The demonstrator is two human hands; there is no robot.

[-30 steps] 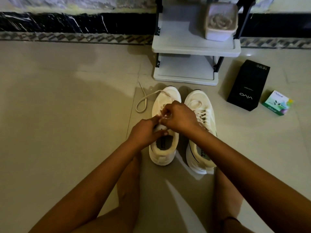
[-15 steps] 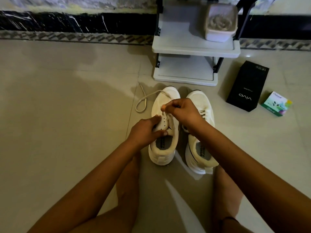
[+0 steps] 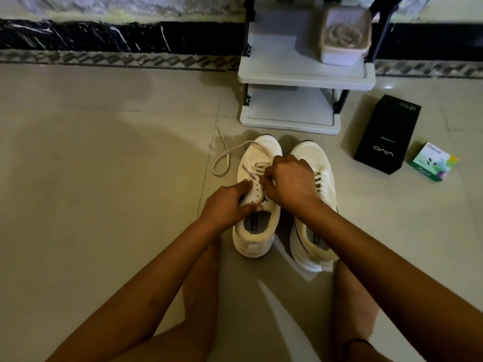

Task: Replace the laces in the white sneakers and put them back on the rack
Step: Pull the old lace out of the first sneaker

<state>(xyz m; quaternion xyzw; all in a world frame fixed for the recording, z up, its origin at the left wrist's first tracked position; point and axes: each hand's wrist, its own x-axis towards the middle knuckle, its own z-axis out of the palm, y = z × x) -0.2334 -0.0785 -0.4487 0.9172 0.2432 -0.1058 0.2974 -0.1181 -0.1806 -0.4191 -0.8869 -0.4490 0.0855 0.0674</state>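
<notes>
The two white sneakers stand side by side on the tiled floor (image 3: 104, 178), toes towards the rack (image 3: 305, 77), which stands at the floor's far edge against the dark skirting. Neither shoe is on the rack yet. The left hand (image 3: 227, 205) grips the left sneaker (image 3: 264, 147) at its eyelet flap, thumb on top and fingers curled under at the mouth of the shoe, just where it held half a second ago. The right hand (image 3: 287, 181) pinches the lace (image 3: 233, 149) between its curled fingertips over the middle eyelets. It has drawn slightly back towards the person since the earlier frame, so lace strands now show crossing the forward eyelets. The free end of the lace lies in a loop on the floor just left of that shoe's toe, much as before. The right sneaker (image 3: 308, 152) sits partly under the right wrist, its dark lace bars showing beside the hand. A pale lidded container (image 3: 345, 53) rests on the rack's upper shelf. A black box (image 3: 386, 134) and a small green box (image 3: 431, 165) lie on the floor to the right of the shoes, unmoved.
</notes>
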